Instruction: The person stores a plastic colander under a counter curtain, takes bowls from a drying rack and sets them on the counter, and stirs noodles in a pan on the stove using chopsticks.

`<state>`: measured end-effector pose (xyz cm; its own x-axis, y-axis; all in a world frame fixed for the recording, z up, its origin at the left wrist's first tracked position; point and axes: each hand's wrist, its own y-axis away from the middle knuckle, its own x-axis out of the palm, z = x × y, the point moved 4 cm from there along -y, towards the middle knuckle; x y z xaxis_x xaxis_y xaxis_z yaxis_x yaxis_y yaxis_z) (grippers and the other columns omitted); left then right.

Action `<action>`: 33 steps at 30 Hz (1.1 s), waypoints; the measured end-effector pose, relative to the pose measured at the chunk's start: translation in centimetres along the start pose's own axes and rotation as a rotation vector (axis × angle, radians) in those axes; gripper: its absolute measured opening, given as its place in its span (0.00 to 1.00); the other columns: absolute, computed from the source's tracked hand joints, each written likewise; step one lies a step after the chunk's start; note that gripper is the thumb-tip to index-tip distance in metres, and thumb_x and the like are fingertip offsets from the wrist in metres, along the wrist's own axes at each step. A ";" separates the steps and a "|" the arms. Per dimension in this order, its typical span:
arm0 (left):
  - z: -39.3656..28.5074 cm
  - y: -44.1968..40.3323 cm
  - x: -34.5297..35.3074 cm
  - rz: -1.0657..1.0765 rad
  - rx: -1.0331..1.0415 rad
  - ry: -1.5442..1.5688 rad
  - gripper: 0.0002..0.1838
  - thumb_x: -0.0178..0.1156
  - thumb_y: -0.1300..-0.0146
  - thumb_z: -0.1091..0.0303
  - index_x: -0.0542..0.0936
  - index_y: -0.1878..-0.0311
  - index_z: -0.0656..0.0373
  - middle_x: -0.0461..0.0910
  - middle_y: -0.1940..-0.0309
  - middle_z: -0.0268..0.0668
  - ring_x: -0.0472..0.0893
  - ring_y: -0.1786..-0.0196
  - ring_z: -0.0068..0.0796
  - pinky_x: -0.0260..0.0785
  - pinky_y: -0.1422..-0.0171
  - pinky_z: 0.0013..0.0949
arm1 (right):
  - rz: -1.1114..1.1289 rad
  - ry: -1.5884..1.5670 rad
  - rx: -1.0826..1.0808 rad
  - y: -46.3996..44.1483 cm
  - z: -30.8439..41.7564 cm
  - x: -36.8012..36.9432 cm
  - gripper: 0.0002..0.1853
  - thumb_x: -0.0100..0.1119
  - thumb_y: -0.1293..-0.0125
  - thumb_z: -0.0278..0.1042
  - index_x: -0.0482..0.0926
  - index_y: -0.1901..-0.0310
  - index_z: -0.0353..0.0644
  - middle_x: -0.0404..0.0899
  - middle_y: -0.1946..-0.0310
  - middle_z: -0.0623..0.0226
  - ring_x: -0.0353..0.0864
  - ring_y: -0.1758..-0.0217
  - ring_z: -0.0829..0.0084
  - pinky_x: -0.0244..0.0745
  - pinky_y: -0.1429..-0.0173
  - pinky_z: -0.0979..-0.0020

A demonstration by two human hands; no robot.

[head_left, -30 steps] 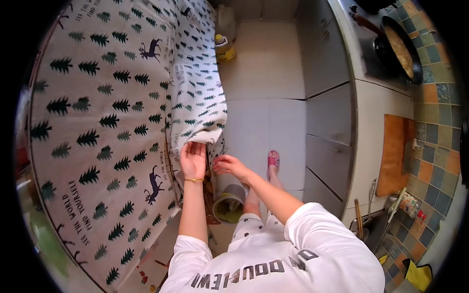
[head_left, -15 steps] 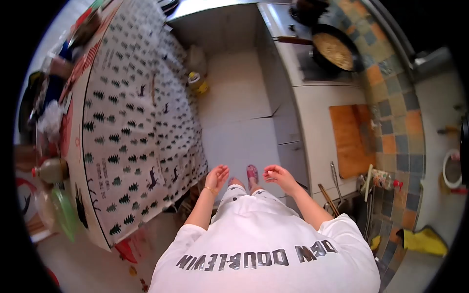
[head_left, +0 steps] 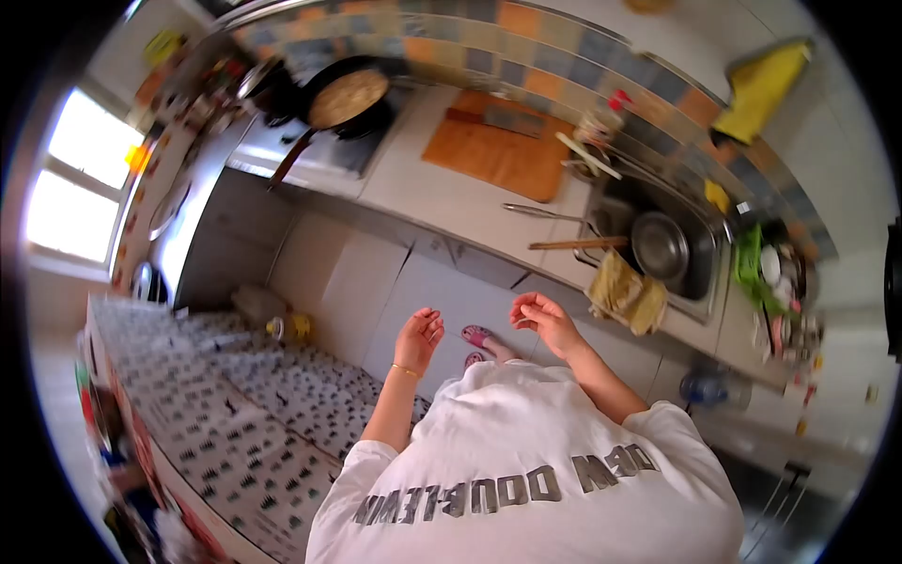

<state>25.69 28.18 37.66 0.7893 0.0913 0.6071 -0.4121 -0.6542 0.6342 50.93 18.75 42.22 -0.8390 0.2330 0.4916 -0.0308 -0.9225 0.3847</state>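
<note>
My left hand (head_left: 420, 339) hangs in the air in front of my body, a thin bracelet at the wrist. Its fingers are loosely bent and apart, with nothing in them. To its right, my right hand (head_left: 547, 322) is also raised and empty, its fingers half curled. Neither hand touches anything. Beyond the right hand, the counter carries a sink (head_left: 707, 303) with a metal bowl (head_left: 660, 245) in it. A yellow cloth (head_left: 628, 293) drapes over the sink's front edge, beside wooden chopsticks (head_left: 575, 243) and a long-handled metal utensil (head_left: 540, 211).
A wooden cutting board (head_left: 484, 162) with a cleaver (head_left: 513, 120) lies on the counter. Left of it, a wok (head_left: 374, 117) of pale food sits on the stove, its handle (head_left: 289, 162) jutting over the front. A cloth-covered table (head_left: 235, 414) stands at lower left; a yellow-labelled bottle (head_left: 289, 327) is beside it.
My view and body have turned right, toward the counter. The sink, metal bowl and yellow cloth now show fully, and the table has shifted to the lower left. Both hands stay raised and empty.
</note>
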 end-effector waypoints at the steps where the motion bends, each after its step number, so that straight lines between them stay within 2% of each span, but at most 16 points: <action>1: 0.3 -0.5 0.7 0.025 -0.030 -0.033 0.07 0.50 0.34 0.70 0.74 0.56 0.55 0.78 0.58 0.33 0.79 0.57 0.26 0.73 0.49 0.30 | -0.044 -0.019 -0.050 1.3 0.5 -0.5 0.08 0.50 0.30 0.31 0.75 0.53 0.41 0.78 0.60 0.67 0.78 0.55 0.73 0.74 0.48 0.71; 6: 3.6 -1.3 5.1 0.113 -0.168 -0.154 0.05 0.51 0.34 0.69 0.75 0.58 0.54 0.77 0.61 0.31 0.77 0.58 0.24 0.72 0.49 0.29 | -0.247 -0.077 -0.154 8.1 0.5 -5.0 0.08 0.50 0.29 0.31 0.75 0.53 0.41 0.78 0.60 0.67 0.78 0.55 0.74 0.74 0.48 0.71; 11: 10.1 -1.4 11.1 0.245 -0.347 -0.313 0.04 0.52 0.36 0.70 0.76 0.60 0.53 0.77 0.61 0.31 0.77 0.59 0.24 0.72 0.49 0.30 | -0.437 -0.171 -0.332 16.1 1.1 -9.3 0.08 0.51 0.30 0.30 0.75 0.53 0.40 0.78 0.60 0.66 0.78 0.55 0.73 0.74 0.48 0.70; 15: 15.5 -1.4 17.0 0.370 -0.408 -0.418 0.05 0.52 0.37 0.71 0.76 0.60 0.52 0.77 0.61 0.31 0.77 0.59 0.24 0.71 0.49 0.31 | -0.600 -0.230 -0.460 21.9 1.0 -13.7 0.08 0.52 0.31 0.29 0.75 0.53 0.39 0.78 0.61 0.66 0.77 0.55 0.73 0.74 0.48 0.69; 28: 43.1 0.9 35.4 0.604 -0.569 -0.584 0.09 0.50 0.36 0.71 0.75 0.55 0.52 0.78 0.58 0.29 0.78 0.58 0.22 0.71 0.48 0.30 | -0.806 -0.211 -0.572 43.0 4.9 -32.7 0.09 0.53 0.30 0.33 0.75 0.53 0.40 0.79 0.62 0.67 0.78 0.57 0.74 0.74 0.49 0.70; 33: 49.5 2.4 41.6 0.642 -0.624 -0.651 0.10 0.50 0.36 0.73 0.75 0.53 0.54 0.78 0.59 0.31 0.78 0.58 0.24 0.71 0.48 0.31 | -0.881 -0.258 -0.618 48.4 7.3 -38.0 0.09 0.54 0.31 0.34 0.75 0.53 0.40 0.79 0.63 0.67 0.78 0.57 0.74 0.74 0.50 0.71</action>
<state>80.09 -6.74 40.73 0.3599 -0.6617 0.6578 -0.8432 0.0712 0.5329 85.27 -32.50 47.85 -0.2540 0.8744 0.4133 -0.8880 -0.3802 0.2587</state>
